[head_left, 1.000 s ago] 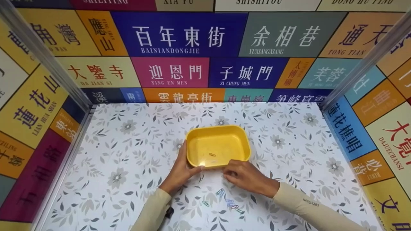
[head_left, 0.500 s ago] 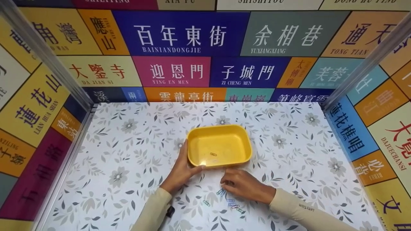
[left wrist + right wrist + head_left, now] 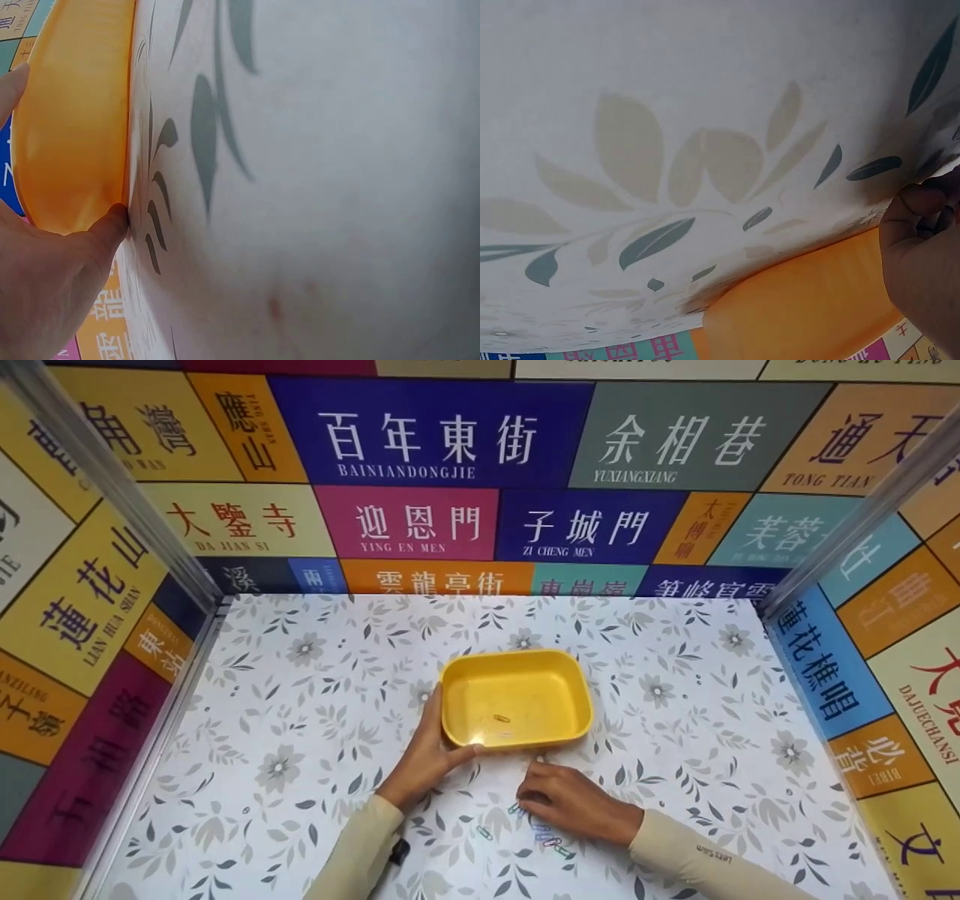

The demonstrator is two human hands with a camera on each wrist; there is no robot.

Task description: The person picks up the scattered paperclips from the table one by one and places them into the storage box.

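Observation:
A yellow plastic box [image 3: 529, 694], shallow and without a lid, stands on the patterned table. My left hand [image 3: 421, 761] grips its near left corner, the thumb low on the front wall and the fingers along the left side. The left wrist view shows the thumb at the bottom edge of the box [image 3: 75, 127]. In front of the box my right hand [image 3: 577, 802] has bent fingers, their tips right at a blue paper clip [image 3: 514, 808]; I cannot tell whether they pinch it. An orange paper clip [image 3: 502, 718] lies inside the box, beside a pale one [image 3: 505, 733].
More paper clips lie near the right hand: a green one [image 3: 484, 832] to the left, a purple-blue one [image 3: 541, 832], a pinkish one [image 3: 553, 842] and a dark green one [image 3: 565, 852]. Panels with Chinese lettering [image 3: 427, 435] enclose the white leaf-print table [image 3: 337, 637].
My right hand has moved from the box's front rim down toward the loose paper clips, its fingers now over them. The left hand keeps its grip on the box.

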